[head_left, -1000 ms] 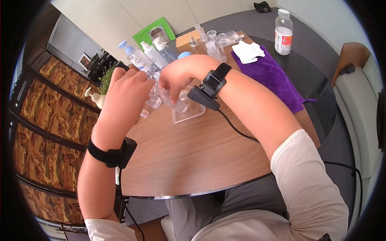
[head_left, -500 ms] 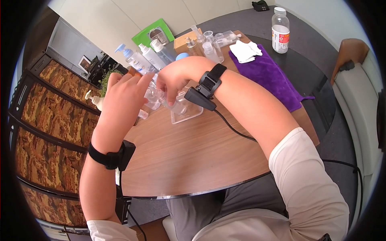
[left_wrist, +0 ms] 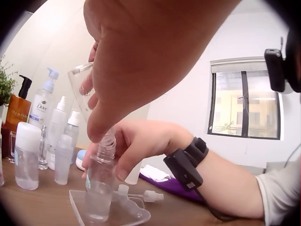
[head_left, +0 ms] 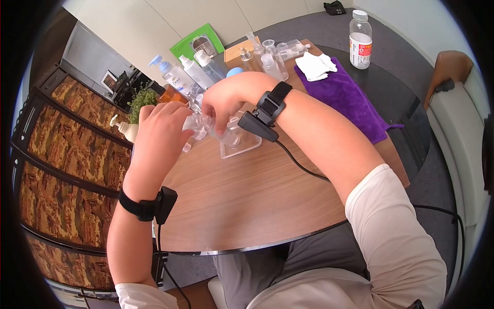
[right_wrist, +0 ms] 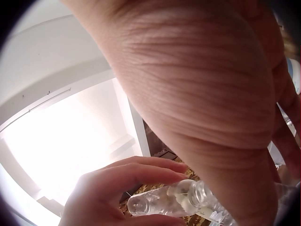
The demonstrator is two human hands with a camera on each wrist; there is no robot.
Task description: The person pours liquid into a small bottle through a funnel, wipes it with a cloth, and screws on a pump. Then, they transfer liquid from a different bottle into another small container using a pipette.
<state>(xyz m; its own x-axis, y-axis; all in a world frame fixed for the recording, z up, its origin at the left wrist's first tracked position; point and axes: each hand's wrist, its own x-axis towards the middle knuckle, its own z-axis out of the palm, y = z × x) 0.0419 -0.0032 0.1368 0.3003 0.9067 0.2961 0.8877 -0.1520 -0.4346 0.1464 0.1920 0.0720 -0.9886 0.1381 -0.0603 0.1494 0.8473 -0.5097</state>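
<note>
My left hand (head_left: 159,126) grips a small clear bottle (left_wrist: 79,82), tipped with its base up and outward. In the right wrist view, its rounded base (right_wrist: 138,206) points left, and fingers lie along both sides. Below it stands a second clear bottle (left_wrist: 99,188) with a bare threaded neck and cloudy liquid low inside. My right hand (head_left: 226,105) holds this one near the shoulder, slightly tilted, over a shallow clear tray (head_left: 249,148). The tipped bottle's mouth is hidden behind the left hand, close over the threaded neck.
Pump and spray bottles (head_left: 193,72) line the back left, near a plant (head_left: 141,103). Several small clear bottles (head_left: 270,64) stand behind the right hand. A purple cloth (head_left: 345,100) with a white cloth (head_left: 316,66) lies right, before a large labelled bottle (head_left: 361,44).
My left hand and forearm have shifted slightly right. Its index finger, raised half a second ago, has come down. The right hand keeps its hold on the standing bottle.
</note>
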